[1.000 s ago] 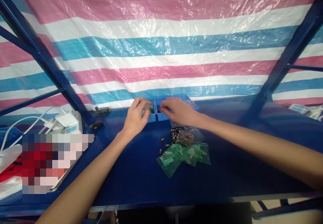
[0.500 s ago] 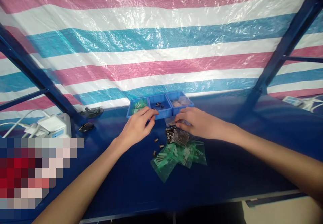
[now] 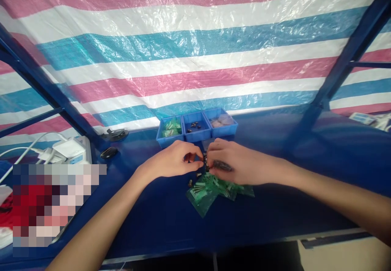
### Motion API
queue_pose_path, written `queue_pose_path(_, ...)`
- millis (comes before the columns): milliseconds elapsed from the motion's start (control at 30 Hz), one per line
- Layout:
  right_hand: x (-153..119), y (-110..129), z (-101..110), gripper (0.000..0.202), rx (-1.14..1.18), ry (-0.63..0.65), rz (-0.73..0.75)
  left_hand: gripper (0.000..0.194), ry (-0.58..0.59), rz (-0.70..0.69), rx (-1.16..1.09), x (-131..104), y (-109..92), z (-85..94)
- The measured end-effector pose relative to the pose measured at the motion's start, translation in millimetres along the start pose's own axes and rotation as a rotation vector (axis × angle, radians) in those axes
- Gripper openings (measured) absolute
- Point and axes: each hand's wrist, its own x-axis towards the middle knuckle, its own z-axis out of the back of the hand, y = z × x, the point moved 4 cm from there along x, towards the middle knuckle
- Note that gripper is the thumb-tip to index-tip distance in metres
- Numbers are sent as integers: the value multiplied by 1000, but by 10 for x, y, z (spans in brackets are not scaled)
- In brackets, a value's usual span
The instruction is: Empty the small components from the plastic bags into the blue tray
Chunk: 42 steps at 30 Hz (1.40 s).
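My left hand (image 3: 175, 159) is over the blue table, thumb and fingertips drawn into a pinch at the pile of small dark metal fasteners (image 3: 206, 164). What those fingertips hold, if anything, is too small to make out. My right hand (image 3: 235, 161) is closed close beside it, fingers bent down over the same pile. Its fingertips are hidden, and so is whatever they grip. A clear bag with dark contents (image 3: 222, 166) shows under its palm. Green plastic bags of long screws (image 3: 203, 193) lie just in front. Loose fasteners (image 3: 190, 183) lie left of the bags.
Beyond my hands stand three joined blue bins: left with green bags (image 3: 171, 128), middle with several small fasteners (image 3: 194, 126), right with pale bags (image 3: 222, 121). At left are a black mouse (image 3: 109, 153) and white chargers (image 3: 64, 148). Striped sheeting (image 3: 195, 51) hangs behind.
My left hand has moved from the middle bin's front edge toward me and right, its fingers closing. My right hand has come slightly toward me, over the pile; both hands now nearly meet.
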Motion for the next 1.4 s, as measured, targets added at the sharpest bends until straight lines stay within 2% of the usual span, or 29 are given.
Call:
queue_pose_path(100, 10, 130, -97, 9, -2, -14, 85, 20, -16, 57, -21, -4, 113, 7)
queue_pose_path(200, 20, 142, -163, 11, -55, -54, 127, 20, -17, 109, -40, -21, 207, 41)
queue_pose_path(300, 36, 82, -184, 15, -105, -86, 140, 19, 83, 171, -120, -54, 237, 83)
queue_pose_path(367, 49, 50, -174, 18, -108, -101, 140, 26, 163, 193, -189, -76, 232, 99)
queue_pose_path(500, 62, 53, -138, 19, -95, -122, 140, 30, 222, 168, -280, -88, 238, 74)
queue_pose_path(667, 57, 51, -144, 22, -101, -132, 146, 24, 214, 116, -287, -70, 244, 14)
queue_pose_path(967, 64, 0, -146, 24, -114, -145, 127, 17, 193, 108, -273, -59, 254, -7)
queue_pose_path(1100, 68, -16, -144, 24, -108, -158, 122, 15, 124, 111, -248, -51, 243, 6)
queue_pose_path(1400, 76, -60, -97, 20, -114, -270, 60, 12, -233, 49, -223, 16, 140, 48)
